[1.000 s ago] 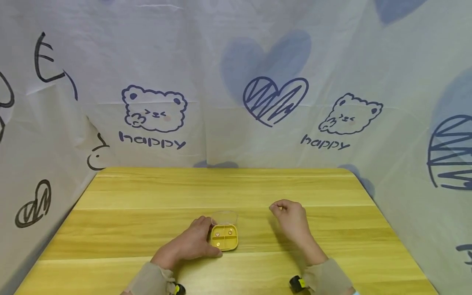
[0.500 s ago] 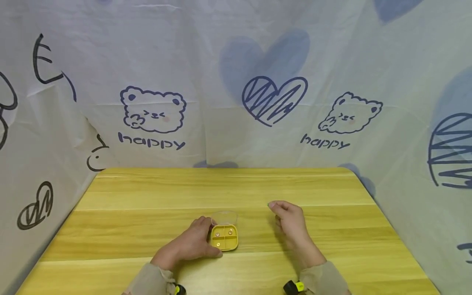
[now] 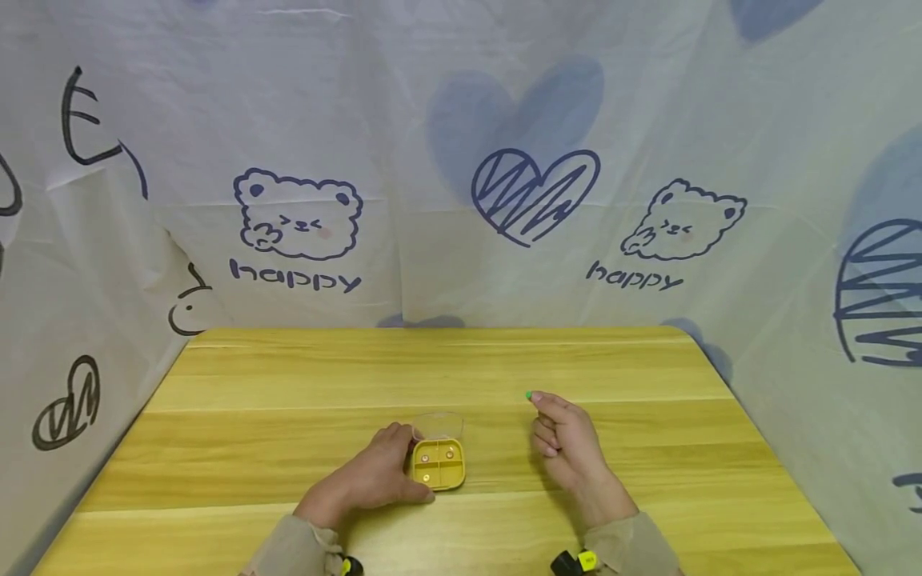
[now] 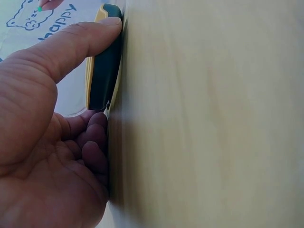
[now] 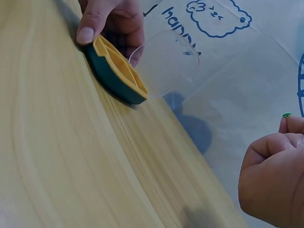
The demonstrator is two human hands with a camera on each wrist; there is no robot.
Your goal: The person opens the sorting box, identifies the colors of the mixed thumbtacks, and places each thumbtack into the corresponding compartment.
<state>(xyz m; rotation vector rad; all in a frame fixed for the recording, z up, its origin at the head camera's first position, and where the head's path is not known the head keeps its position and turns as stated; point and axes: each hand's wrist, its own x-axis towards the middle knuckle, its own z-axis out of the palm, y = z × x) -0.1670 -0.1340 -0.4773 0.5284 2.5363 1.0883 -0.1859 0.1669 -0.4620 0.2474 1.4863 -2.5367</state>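
A small pill box (image 3: 451, 478) with a yellow divided inside, a dark green outer shell (image 5: 111, 80) and a raised clear lid (image 5: 171, 64) lies on the table. Tiny round pieces (image 3: 425, 458) sit in its two back compartments and its front left one. My left hand (image 3: 374, 474) holds the box from the left, thumb at the near side and fingers round the far side. To the right and apart from the box, my right hand (image 3: 572, 438) is raised, pinching a tiny bright green piece (image 5: 286, 115) at its fingertips. The exact kind of these pieces is too small to tell.
The wood-grain table (image 3: 324, 376) stretches out around both hands. Behind it and at the sides hangs a pale cloth (image 3: 418, 240) printed with bears and hearts. Dark wrist cameras (image 3: 567, 563) sit at both cuffs.
My right hand has turned over, so the green piece at its fingertips now shows, and its curled fingers have come into view. The left hand and the pill box have stayed put.
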